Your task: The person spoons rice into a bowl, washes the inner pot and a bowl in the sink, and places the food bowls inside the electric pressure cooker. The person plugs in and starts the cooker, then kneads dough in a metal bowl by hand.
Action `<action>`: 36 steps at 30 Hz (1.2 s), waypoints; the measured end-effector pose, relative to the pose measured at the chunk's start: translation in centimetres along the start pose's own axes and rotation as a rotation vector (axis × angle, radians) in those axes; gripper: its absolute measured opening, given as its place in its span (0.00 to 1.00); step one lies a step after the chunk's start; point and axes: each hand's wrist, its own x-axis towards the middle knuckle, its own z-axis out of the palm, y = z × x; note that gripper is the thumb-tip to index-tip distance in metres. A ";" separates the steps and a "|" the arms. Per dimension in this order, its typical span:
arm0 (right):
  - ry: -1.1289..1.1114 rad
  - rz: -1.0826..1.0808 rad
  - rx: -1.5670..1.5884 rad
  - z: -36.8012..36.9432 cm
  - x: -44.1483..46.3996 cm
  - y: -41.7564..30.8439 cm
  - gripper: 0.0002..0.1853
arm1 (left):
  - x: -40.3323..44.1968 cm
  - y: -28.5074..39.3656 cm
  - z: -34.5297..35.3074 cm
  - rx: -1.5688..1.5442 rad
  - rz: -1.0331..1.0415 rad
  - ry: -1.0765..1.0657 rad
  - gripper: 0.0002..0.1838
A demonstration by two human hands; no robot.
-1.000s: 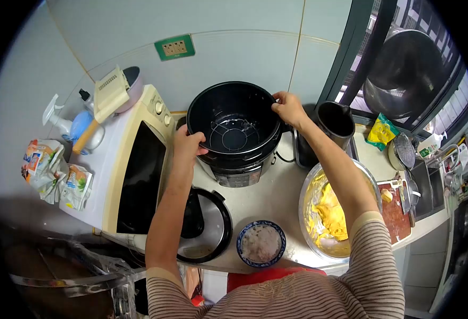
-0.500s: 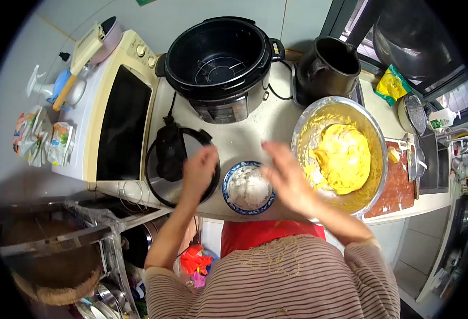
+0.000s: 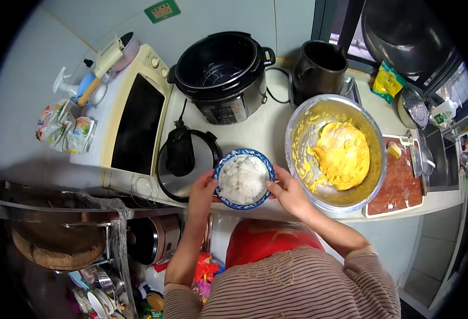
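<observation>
A blue-and-white bowl (image 3: 270, 169) filled with white flour (image 3: 242, 179) is held at the counter's front edge. My left hand (image 3: 204, 190) grips its left side, thumb on the rim. On the opposite side, my right hand (image 3: 287, 191) holds the rim between thumb and fingers; the fingers underneath are partly hidden. Just right of it stands a large steel basin (image 3: 295, 133) with a lump of yellow dough (image 3: 345, 154) inside, and yellow smears cling to its wall.
Behind the bowl stands an open electric pressure cooker (image 3: 228, 109), with a dark jug (image 3: 321, 66) to its right. A glass lid (image 3: 205, 154) and a microwave (image 3: 138, 122) are on the left. A brown cutting board (image 3: 398, 186) lies right of the basin.
Both hands were apart and empty above the bowl's sides; now they have closed on its rim from left and right. The camera view has shifted slightly.
</observation>
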 end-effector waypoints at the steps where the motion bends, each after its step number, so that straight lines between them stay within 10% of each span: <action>1: -0.010 -0.081 -0.073 -0.1 0.5 -1.3 0.29 | 0.1 1.7 -0.2 -0.014 0.045 0.004 0.18; 9: 0.209 -0.552 -0.335 1.0 10.1 -17.9 0.31 | 4.5 18.0 -0.7 -0.002 0.461 0.033 0.19; 15: 0.372 -0.443 -0.492 2.3 22.1 -24.3 0.33 | 13.5 24.9 0.8 -0.122 0.419 0.040 0.30; 22: 0.336 -0.085 -0.762 2.4 32.2 -20.1 0.39 | 25.1 23.2 3.5 -0.110 -0.173 0.135 0.22; 36: 0.079 0.163 -1.127 1.9 34.1 -18.1 0.33 | 37.0 13.1 4.6 -0.357 -0.206 0.122 0.20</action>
